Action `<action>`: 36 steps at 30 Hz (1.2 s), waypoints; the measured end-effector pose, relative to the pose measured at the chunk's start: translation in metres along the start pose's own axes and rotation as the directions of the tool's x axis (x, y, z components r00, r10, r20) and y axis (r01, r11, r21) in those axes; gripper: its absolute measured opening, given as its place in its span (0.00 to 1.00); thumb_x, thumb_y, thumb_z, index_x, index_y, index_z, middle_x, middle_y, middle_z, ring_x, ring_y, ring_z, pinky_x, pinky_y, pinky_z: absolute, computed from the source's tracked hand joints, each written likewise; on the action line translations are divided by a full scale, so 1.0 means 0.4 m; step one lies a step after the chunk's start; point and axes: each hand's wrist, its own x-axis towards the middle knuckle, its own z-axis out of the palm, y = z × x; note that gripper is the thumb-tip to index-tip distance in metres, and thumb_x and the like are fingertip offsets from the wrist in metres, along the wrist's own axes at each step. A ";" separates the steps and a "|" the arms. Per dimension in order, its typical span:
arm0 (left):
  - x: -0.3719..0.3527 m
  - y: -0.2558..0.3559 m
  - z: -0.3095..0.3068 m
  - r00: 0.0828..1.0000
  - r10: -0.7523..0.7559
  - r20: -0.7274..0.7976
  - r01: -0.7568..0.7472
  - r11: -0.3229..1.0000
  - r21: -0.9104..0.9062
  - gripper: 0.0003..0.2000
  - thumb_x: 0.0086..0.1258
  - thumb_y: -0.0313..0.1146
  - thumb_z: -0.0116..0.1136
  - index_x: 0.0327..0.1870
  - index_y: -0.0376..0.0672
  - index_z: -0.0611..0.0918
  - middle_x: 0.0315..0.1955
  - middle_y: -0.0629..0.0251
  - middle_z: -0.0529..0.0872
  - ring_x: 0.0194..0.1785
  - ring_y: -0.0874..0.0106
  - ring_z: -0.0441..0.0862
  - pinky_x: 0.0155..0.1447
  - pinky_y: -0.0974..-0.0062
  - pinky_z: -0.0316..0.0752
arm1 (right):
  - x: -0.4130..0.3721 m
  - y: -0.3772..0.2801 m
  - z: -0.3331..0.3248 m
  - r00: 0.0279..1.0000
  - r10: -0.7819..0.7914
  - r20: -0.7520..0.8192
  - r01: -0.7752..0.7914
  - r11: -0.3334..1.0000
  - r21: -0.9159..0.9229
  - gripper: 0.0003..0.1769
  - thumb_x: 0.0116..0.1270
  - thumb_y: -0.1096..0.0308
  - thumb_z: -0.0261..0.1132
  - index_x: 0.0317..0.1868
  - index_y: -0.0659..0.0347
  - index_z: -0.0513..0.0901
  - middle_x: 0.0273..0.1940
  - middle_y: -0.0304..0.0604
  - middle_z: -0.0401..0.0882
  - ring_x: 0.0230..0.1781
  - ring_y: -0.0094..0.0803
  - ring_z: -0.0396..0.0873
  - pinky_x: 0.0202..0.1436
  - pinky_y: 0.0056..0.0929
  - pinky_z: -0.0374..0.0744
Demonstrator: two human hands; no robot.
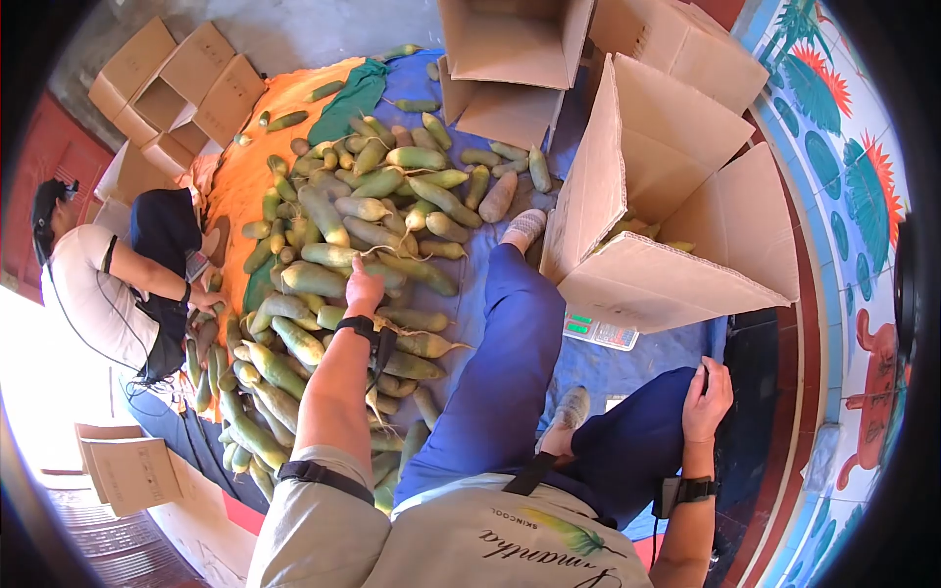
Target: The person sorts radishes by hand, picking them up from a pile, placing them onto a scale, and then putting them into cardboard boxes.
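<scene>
A large heap of green radishes [319, 211] with pale ends lies in front of me. My left hand [364, 287] is over the middle of this heap, touching or just above the radishes. One finger stretches forward; the others are mostly hidden, and I see nothing held. My right hand [708, 400] rests on my bent right knee, its fingers loosely apart and holding nothing. Beside my legs an open cardboard box [676, 284] has some radishes [647, 230] in its bottom. A scale [600, 331] with green lit digits shows at the box's lower edge.
A co-worker [108, 284] sits low at the left, hands among radishes. Empty cardboard boxes [181, 83] are stacked at the back left, more boxes [515, 44] at the back. Blue [470, 304] and orange [240, 181] sheets cover the floor. A painted tile wall [833, 147] bounds the right.
</scene>
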 end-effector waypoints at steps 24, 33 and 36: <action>0.074 0.027 0.004 0.994 0.021 0.107 -0.046 0.971 0.234 0.33 0.69 0.37 0.50 0.75 0.62 0.55 0.57 0.54 0.80 0.57 0.58 0.80 0.60 0.60 0.74 | 0.009 -0.003 -0.001 0.999 0.014 0.047 -0.013 1.000 -0.003 0.07 0.62 0.81 0.60 0.41 0.68 0.79 0.35 0.54 0.79 0.35 0.50 0.79 0.40 0.40 0.77; 0.049 0.054 -0.006 0.994 0.069 0.083 -0.092 0.942 0.322 0.13 0.71 0.33 0.45 0.55 0.50 0.73 0.50 0.54 0.84 0.54 0.57 0.82 0.57 0.60 0.76 | 0.015 -0.010 0.003 0.999 0.010 0.053 -0.009 1.000 -0.013 0.06 0.62 0.81 0.60 0.40 0.68 0.79 0.35 0.53 0.79 0.34 0.50 0.79 0.40 0.39 0.77; 0.042 0.051 -0.012 0.995 0.084 0.057 -0.099 0.934 0.344 0.12 0.71 0.32 0.45 0.53 0.47 0.73 0.48 0.55 0.85 0.53 0.58 0.83 0.56 0.60 0.77 | 0.015 -0.012 0.002 0.999 0.001 0.054 0.000 1.000 -0.018 0.05 0.63 0.80 0.60 0.40 0.68 0.79 0.35 0.53 0.79 0.34 0.50 0.79 0.40 0.40 0.77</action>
